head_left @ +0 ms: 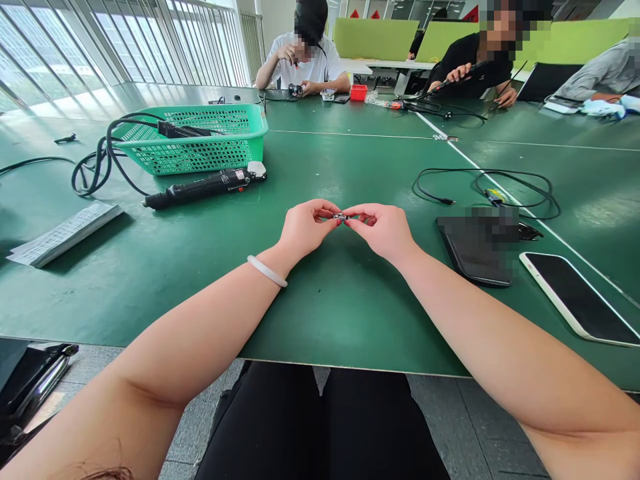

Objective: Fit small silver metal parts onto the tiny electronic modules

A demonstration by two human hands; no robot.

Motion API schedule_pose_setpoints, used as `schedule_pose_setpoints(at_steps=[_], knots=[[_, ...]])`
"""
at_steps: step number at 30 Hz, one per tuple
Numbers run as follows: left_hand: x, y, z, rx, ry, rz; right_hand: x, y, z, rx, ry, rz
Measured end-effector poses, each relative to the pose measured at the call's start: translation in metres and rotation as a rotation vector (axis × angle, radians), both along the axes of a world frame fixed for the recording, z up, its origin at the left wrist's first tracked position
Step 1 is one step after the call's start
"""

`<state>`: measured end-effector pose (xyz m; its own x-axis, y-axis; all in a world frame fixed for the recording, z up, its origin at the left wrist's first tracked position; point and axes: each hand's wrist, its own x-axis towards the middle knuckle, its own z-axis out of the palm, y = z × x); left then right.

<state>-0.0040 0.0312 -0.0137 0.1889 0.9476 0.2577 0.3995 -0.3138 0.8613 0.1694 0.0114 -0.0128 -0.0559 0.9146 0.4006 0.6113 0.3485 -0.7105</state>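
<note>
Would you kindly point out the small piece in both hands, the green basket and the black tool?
Small piece (341, 217): head view, on its exposed middle.
Green basket (200, 155): head view, on its near wall.
Black tool (205, 187): head view, mid-body.

Held part (341, 216) too small to identify; grey sleeve (600, 70) cut off

green flat-topped bench (325, 313) with a white-lined, light-reflecting surface | grey tiled floor (470, 427) below | white vertical-barred railing (173, 37) at upper left, brightly daylit | lime-green rectangular partition panels (375, 38) and white desks (356, 67) beyond
</note>
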Motion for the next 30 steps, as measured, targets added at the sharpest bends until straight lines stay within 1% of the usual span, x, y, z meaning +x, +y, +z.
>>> schedule_pose_setpoints(at_steps=[19,30], knots=[[-0.0004,0.0008,-0.0022,-0.017,-0.025,-0.003,-0.0010,-0.0004,0.0013,0.010,0.011,0.013],[-0.0034,0.0026,0.0016,0.034,0.136,0.017,-0.0027,0.0060,-0.0066,0.081,-0.120,0.038]])
